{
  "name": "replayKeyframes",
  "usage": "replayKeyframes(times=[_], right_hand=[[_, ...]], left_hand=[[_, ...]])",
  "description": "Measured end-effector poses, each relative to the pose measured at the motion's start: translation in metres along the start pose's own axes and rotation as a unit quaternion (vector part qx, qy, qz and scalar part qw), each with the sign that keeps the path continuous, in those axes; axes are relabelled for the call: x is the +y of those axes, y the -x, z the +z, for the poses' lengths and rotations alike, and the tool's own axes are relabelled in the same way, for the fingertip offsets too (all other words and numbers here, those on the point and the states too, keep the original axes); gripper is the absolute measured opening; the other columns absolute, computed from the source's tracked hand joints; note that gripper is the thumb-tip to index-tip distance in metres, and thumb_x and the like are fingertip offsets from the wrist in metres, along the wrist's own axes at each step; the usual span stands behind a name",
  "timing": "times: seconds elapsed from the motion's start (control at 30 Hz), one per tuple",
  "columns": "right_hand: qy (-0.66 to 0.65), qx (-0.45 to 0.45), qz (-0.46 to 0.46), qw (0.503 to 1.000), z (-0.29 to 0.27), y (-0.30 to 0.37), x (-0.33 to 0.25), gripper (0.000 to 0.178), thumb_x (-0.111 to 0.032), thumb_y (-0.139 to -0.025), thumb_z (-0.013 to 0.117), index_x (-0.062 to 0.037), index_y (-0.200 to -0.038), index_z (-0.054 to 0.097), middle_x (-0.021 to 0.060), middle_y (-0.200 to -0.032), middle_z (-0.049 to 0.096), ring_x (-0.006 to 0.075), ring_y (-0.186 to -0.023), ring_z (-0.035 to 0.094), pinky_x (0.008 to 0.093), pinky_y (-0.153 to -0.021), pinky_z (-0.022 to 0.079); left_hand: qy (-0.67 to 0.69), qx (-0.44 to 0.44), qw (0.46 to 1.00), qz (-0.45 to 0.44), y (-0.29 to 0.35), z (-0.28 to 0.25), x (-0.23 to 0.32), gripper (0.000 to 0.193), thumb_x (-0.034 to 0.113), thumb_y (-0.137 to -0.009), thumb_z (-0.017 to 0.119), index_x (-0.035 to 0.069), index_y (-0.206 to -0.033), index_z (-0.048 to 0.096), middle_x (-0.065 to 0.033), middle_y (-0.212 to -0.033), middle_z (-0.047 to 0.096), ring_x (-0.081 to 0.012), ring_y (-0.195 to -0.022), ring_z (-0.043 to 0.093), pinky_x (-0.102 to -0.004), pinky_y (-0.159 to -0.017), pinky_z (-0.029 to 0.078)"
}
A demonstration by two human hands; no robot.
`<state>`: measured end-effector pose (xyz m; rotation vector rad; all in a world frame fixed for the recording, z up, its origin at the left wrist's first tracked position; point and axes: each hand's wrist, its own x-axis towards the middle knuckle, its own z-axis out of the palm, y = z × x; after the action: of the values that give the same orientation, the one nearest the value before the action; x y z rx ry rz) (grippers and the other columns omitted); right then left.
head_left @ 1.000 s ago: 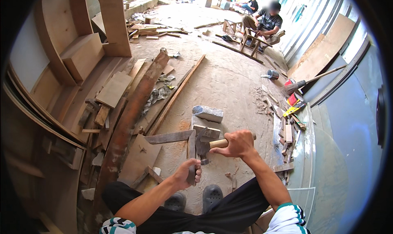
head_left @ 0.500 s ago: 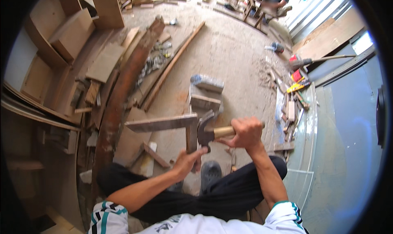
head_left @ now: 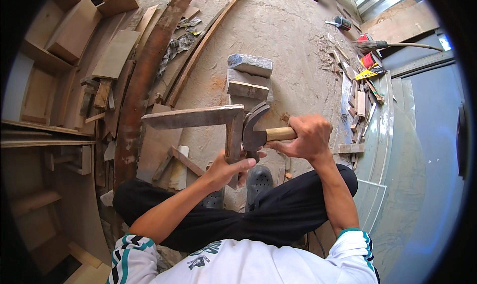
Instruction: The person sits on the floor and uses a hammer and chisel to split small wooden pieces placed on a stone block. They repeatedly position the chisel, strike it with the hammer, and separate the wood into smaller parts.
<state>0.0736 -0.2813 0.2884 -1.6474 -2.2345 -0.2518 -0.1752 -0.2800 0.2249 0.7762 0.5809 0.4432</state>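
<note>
My left hand (head_left: 228, 169) grips the short arm of an L-shaped wooden piece (head_left: 194, 116), made of two boards meeting at a corner. Its longer arm reaches out to the left. Wrapped round the wooden handle of a claw hammer (head_left: 255, 131) is my right hand (head_left: 309, 137). The hammer's head is up against the right side of the short arm, claws pointing away from me, and the face end is close to my left fingertips. Beyond the corner, a wood block (head_left: 248, 90) rests on a stack with a grey-white block (head_left: 250, 64) at its far end.
On the left lie a long rusty-brown beam (head_left: 141, 93), a thin wooden strip (head_left: 206, 48) and wooden cabinets (head_left: 74, 31). To the right are wood offcuts (head_left: 360, 103), a yellow-handled saw (head_left: 370, 72), a broom (head_left: 372, 45), a can (head_left: 342, 23) and glass sheets (head_left: 392, 135).
My view has tilted down, so the person at the far end has mostly left it. Both hands keep their grips, and the hammer head stays against the wooden piece.
</note>
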Motion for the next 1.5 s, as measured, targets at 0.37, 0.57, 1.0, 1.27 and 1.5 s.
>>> replayKeyframes(times=[0.37, 0.57, 1.0, 1.27, 1.5], right_hand=[[-0.038, -0.039, 0.036, 0.998, 0.013, 0.015, -0.003, 0.075, -0.079, -0.065, 0.074, -0.0108, -0.051, 0.048, 0.0066, -0.045, 0.051, 0.0226, -0.039, 0.053, 0.0360, -0.043, 0.041], [-0.054, -0.062, 0.051, 0.995, 0.017, 0.018, -0.002, 0.075, -0.080, -0.066, 0.073, -0.0108, -0.052, 0.048, 0.0057, -0.045, 0.048, 0.0237, -0.040, 0.052, 0.0365, -0.046, 0.041], [-0.235, -0.085, 0.368, 0.896, 0.053, 0.021, -0.017, 0.071, -0.073, -0.084, 0.064, -0.0024, -0.074, 0.065, 0.0165, -0.060, 0.061, 0.0333, -0.059, 0.066, 0.0448, -0.055, 0.048], [-0.142, -0.175, 0.435, 0.872, 0.056, 0.027, 0.003, 0.078, -0.079, -0.082, 0.060, -0.0025, -0.069, 0.061, 0.0148, -0.061, 0.062, 0.0326, -0.059, 0.063, 0.0436, -0.057, 0.048], [-0.364, -0.153, 0.434, 0.810, 0.055, 0.018, -0.013, 0.061, -0.063, -0.086, 0.071, -0.0037, -0.074, 0.062, 0.0018, -0.059, 0.053, 0.0143, -0.053, 0.053, 0.0316, -0.049, 0.041]], left_hand=[[0.144, -0.083, 0.986, -0.013, 0.007, -0.008, -0.015, 0.079, 0.021, -0.080, 0.072, -0.003, -0.147, 0.041, -0.0186, -0.150, 0.047, -0.0287, -0.142, 0.044, -0.0460, -0.122, 0.030], [0.153, -0.056, 0.986, -0.018, 0.006, 0.001, -0.017, 0.065, 0.021, -0.078, 0.075, 0.001, -0.133, 0.047, -0.0116, -0.120, 0.055, -0.0249, -0.115, 0.058, -0.0465, -0.113, 0.040], [0.085, 0.189, 0.978, 0.029, -0.010, 0.001, 0.032, 0.023, 0.012, -0.090, 0.066, 0.012, -0.079, 0.046, -0.0013, -0.057, 0.047, -0.0119, -0.042, 0.047, -0.0277, -0.039, 0.038], [0.162, 0.131, 0.977, 0.050, -0.009, -0.031, 0.033, 0.024, 0.020, -0.094, 0.061, 0.014, -0.078, 0.043, 0.0027, -0.056, 0.039, -0.0085, -0.041, 0.041, -0.0260, -0.035, 0.037], [0.228, -0.040, 0.973, 0.008, -0.004, -0.026, 0.032, 0.032, 0.023, -0.093, 0.064, 0.012, -0.074, 0.040, 0.0013, -0.054, 0.039, -0.0095, -0.040, 0.042, -0.0268, -0.034, 0.036]])
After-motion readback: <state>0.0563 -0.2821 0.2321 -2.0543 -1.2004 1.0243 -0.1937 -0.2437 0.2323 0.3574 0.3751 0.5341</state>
